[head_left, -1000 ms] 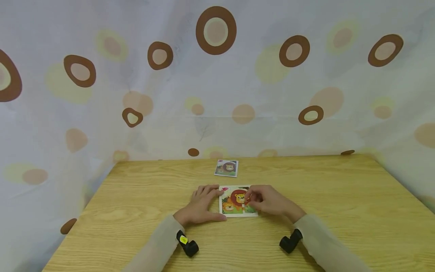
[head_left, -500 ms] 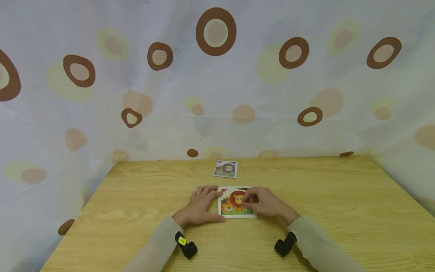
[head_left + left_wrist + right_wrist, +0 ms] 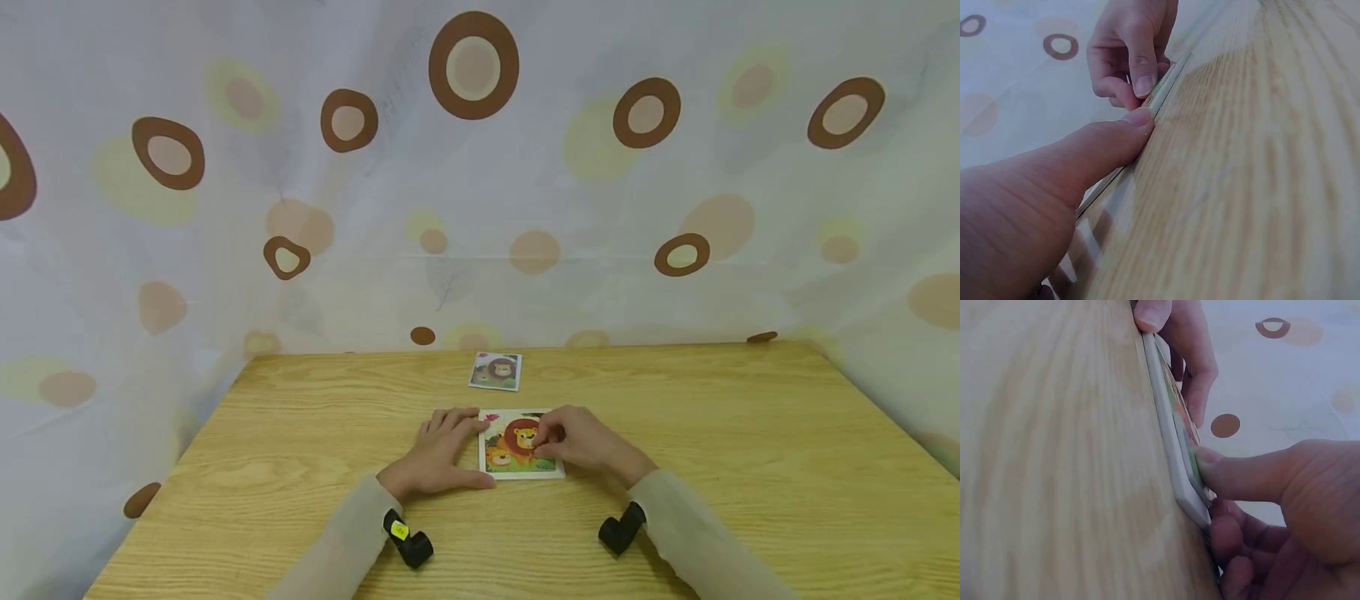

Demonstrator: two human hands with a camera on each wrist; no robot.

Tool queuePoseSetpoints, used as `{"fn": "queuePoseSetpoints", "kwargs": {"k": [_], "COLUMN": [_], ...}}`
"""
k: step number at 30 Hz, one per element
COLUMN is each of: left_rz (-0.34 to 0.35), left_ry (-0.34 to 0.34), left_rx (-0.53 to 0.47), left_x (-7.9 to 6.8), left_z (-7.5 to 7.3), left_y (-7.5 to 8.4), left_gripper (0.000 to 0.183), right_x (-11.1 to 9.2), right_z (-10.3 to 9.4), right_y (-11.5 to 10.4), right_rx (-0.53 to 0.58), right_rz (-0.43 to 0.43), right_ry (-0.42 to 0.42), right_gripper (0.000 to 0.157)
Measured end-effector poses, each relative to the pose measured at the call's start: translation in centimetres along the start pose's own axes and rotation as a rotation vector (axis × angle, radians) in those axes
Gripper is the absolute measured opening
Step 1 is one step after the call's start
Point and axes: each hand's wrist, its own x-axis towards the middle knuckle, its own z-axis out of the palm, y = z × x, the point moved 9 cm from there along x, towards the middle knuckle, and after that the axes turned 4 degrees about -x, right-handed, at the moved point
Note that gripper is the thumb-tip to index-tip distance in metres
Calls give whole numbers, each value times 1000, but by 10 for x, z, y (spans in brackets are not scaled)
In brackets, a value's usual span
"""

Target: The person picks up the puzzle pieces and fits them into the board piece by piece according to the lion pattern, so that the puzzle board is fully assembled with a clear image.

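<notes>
A jigsaw puzzle (image 3: 517, 450) with a lion picture lies in its white tray (image 3: 525, 477) on the table. My left hand (image 3: 441, 457) rests along the tray's left side, fingers spread, the thumb at the front corner and the fingertips at the back corner. At the right side, my right hand (image 3: 588, 440) pinches a puzzle piece (image 3: 545, 463) down at the picture's surface, thumb and forefinger close together. In the right wrist view the right thumb lies on the picture's edge, the other fingers curled beside the tray's corner. The hand hides the picture's right part.
Behind the tray lies a lion picture card (image 3: 495, 372) on the wooden table (image 3: 337, 417). A pale curtain (image 3: 480, 183) with brown rings hangs around the table's back and sides. Black wrist cameras (image 3: 408, 542) sit on both sleeves.
The right hand has shifted slightly left with its piece. A white gap in the lower right of the picture has closed. My left hand holds its place at the tray.
</notes>
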Motion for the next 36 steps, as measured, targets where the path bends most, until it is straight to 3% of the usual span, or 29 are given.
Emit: {"fn": "queuePoseSetpoints", "kwargs": {"k": [13,20,29,36], "left_rz": [3,-7,-26,-27], "left_ry": [12,-3,21,35], "left_rx": [-8,-20,-33,-38], "left_x": [0,-3,-6,0], "left_z": [-7,0,-1,-1], "left_y": [1,-3,-10,-7], "left_gripper": [77,77,78,88], "right_x": [-10,-14,-15,-28], "right_z": [1,6,9,8], "right_y": [-17,-15,-11,13], "right_rx": [-143,-219,-109,0], "right_rz": [-151,-160,-95,-131], "right_ry": [-4,13,73,141], "right_gripper": [13,16,20,27]}}
